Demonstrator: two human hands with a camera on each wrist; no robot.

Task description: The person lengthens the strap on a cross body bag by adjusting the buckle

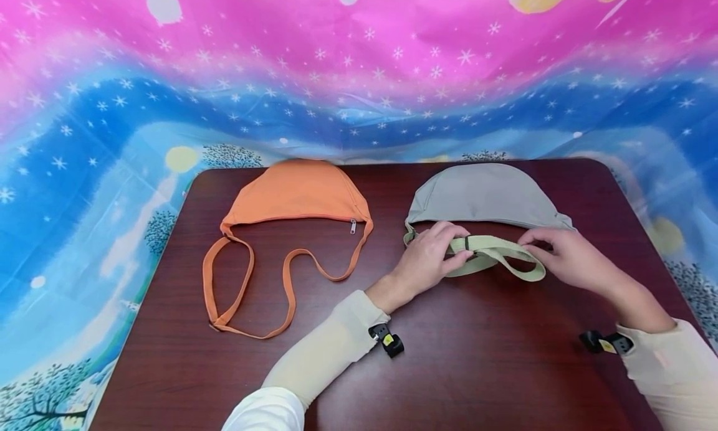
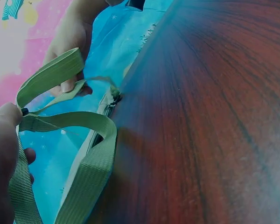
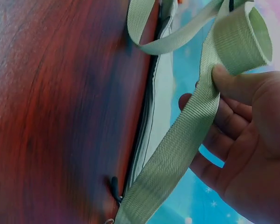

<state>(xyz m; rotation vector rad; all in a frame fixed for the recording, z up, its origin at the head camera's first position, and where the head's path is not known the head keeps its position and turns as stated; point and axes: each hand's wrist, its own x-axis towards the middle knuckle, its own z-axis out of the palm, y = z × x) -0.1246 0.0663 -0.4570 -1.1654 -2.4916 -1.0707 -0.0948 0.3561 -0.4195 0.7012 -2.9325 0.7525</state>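
A grey-green half-moon bag (image 1: 485,194) lies at the table's back right, its green webbing strap (image 1: 505,247) looped in front of it. My left hand (image 1: 427,253) pinches this strap by its dark slider (image 1: 467,243). At the strap's right part, my right hand (image 1: 578,260) grips the webbing; in the right wrist view its thumb (image 3: 238,86) presses on the band with the fingers behind. Raised loops of strap (image 2: 91,154) hang between both hands in the left wrist view. A dark zipper pull (image 3: 115,186) shows at the bag's edge.
To the left lies an orange bag (image 1: 297,191) of the same shape, its strap (image 1: 288,288) curving loosely across the dark wood table (image 1: 477,369). A printed cloth (image 1: 348,76) with snowflakes hangs behind and beside the table.
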